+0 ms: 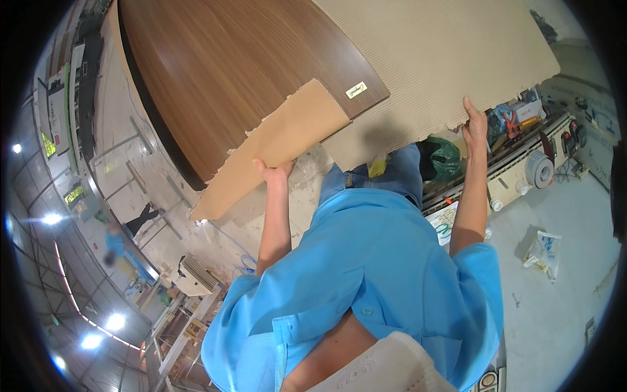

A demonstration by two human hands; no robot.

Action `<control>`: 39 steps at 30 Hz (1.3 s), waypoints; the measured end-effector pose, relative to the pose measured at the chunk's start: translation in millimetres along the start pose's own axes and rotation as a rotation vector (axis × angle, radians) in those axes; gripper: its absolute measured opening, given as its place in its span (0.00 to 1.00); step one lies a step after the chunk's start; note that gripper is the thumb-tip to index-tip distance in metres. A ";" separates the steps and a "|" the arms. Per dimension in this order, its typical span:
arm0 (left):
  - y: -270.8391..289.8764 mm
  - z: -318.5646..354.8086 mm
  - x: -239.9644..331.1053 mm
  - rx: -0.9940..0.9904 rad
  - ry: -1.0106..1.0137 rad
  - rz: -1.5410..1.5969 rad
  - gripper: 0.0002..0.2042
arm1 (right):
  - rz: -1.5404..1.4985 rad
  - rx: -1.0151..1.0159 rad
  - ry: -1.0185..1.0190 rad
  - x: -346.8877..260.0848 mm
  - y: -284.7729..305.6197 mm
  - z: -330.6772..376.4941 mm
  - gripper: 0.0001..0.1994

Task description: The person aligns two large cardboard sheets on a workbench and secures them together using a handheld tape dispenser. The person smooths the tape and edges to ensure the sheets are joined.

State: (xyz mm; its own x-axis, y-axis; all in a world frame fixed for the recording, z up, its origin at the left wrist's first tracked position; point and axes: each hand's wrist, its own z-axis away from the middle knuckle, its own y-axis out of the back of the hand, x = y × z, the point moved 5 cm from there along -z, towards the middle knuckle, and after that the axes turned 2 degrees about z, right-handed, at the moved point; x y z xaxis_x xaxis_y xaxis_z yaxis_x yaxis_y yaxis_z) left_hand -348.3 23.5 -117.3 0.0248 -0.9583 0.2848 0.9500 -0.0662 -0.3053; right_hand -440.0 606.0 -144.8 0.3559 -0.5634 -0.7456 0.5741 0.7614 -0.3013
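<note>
A wood-grain panel (241, 59) with a dark curved edge lies in front of me, and a small pale label (356, 90) is stuck near its corner. My left hand (277, 172) grips the near edge of a smooth brown cardboard strip (281, 134) with ragged edges, which lies over the panel's near end. To the right, a large ribbed corrugated cardboard sheet (444, 59) covers part of the panel. My right hand (476, 125) holds that sheet by its torn near edge, thumb on top. The fingers beneath both pieces are mostly hidden.
Right of my body runs a bench (503, 176) with tools, among them red-handled pliers (511, 124), and a green plastic bag (445, 160). A grey-white roll (539, 168) hangs at its side. A crumpled plastic bag (543, 255) lies on the floor. Another person (114, 245) stands far left.
</note>
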 end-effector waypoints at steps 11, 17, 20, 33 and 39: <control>13.2 -12.7 -2.7 -0.131 -0.171 -0.103 0.40 | 0.015 0.008 0.051 -5.7 -7.9 14.7 0.31; 6.1 -11.2 -11.9 -0.007 -0.024 0.057 0.44 | 0.034 0.000 0.091 2.0 -1.1 4.7 0.31; 7.0 -10.6 -11.7 -0.028 -0.037 0.025 0.44 | -0.003 -0.050 0.069 10.5 4.5 -4.2 0.31; 6.3 6.5 -6.6 -0.078 -0.031 -0.068 0.43 | -0.013 -0.038 0.080 1.6 4.4 2.7 0.31; -0.8 24.8 -8.0 -0.081 0.000 -0.001 0.41 | -0.016 -0.056 0.070 6.9 5.2 16.1 0.31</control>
State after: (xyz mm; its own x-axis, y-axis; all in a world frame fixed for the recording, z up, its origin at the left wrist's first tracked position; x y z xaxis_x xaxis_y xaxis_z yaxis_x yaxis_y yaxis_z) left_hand -341.5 38.2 -96.7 0.0238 -0.9582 0.2852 0.9217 -0.0894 -0.3775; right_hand -422.6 600.9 -141.9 0.2930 -0.5533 -0.7797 0.5361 0.7703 -0.3452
